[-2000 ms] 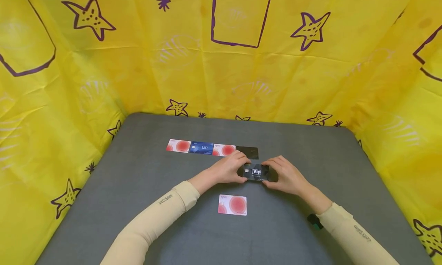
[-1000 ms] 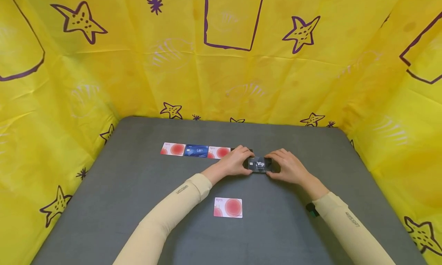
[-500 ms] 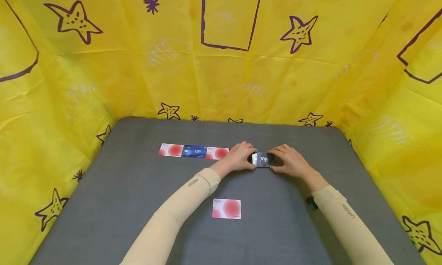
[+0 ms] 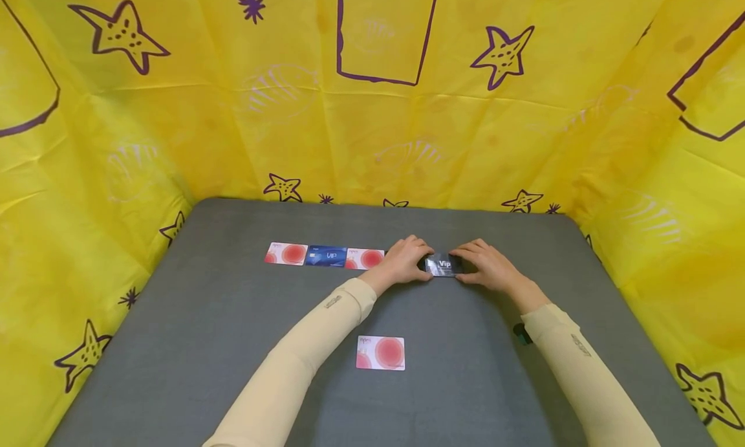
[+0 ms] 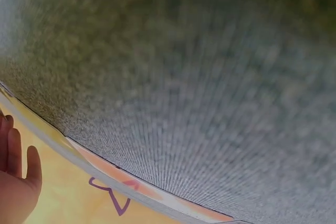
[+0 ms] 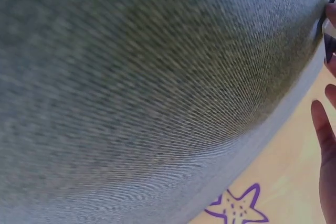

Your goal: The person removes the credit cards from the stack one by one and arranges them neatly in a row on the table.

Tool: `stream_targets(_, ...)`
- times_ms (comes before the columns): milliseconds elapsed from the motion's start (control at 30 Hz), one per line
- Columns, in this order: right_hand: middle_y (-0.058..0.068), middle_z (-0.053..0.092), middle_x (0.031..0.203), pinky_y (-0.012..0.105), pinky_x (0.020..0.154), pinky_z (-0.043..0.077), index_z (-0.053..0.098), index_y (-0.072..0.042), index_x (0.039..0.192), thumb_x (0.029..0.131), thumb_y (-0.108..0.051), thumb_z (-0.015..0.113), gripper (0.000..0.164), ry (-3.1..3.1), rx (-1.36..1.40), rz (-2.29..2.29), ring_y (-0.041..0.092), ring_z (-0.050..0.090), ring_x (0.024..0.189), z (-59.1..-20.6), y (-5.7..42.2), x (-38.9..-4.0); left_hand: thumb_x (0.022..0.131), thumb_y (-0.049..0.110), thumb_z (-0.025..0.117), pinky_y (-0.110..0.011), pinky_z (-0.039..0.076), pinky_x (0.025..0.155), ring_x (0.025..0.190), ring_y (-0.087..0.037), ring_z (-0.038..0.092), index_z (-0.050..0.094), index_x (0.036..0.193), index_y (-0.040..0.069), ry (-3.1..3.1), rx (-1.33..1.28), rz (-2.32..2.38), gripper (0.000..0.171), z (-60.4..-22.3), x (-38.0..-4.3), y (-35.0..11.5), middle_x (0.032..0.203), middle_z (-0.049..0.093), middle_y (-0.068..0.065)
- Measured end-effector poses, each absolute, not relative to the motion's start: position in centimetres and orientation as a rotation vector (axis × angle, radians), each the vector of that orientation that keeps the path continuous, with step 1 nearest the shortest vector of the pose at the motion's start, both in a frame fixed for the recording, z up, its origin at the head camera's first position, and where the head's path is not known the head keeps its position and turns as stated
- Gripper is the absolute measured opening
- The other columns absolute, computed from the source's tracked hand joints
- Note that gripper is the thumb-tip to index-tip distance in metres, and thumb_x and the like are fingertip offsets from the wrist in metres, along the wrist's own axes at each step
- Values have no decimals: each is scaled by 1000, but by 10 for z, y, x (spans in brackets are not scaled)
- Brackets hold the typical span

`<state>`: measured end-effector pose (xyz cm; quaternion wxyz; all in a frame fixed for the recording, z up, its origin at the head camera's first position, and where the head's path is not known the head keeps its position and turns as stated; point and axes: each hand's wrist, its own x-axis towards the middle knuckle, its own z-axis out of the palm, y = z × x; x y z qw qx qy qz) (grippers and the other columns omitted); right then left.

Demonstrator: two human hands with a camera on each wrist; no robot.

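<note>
A black card printed "Vip" [image 4: 444, 264] lies between both hands at the right end of a row of cards. My left hand [image 4: 404, 261] pinches its left end between thumb and fingers, and my right hand [image 4: 489, 266] grips the right end the same way. Left of them run a pink-and-white card [image 4: 286, 253], a blue VIP card [image 4: 326, 255] and a second pink-and-white card [image 4: 365, 259], edge to edge. The row's dark fourth card is almost wholly hidden by my left hand. In the left wrist view, fingers [image 5: 33, 166] show only at the left edge.
Nearer to me, a single pink-and-white card [image 4: 381, 353] lies apart from the row on the grey tabletop [image 4: 204, 356]. A yellow cloth with purple starfish drawings [image 4: 372, 130] encloses the table at the back and both sides.
Both hands have carried the black Vip card away from me and slightly right, up to the row's end. My left hand now covers the dark fourth card. The other cards stay put.
</note>
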<state>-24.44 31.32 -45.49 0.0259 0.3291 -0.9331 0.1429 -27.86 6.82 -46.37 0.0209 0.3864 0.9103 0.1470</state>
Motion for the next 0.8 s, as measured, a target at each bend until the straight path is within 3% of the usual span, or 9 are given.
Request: stream_targets(800,17,58,120,51,89,40,62,-1,126,87,-20,75,45,-3009,1012,685,30,47,103,-455,316,-255,85,37,74,-27,40,96,111,-19,45,63,127,11,2683,1144,580,50,-473,-294,68,120,55,-5)
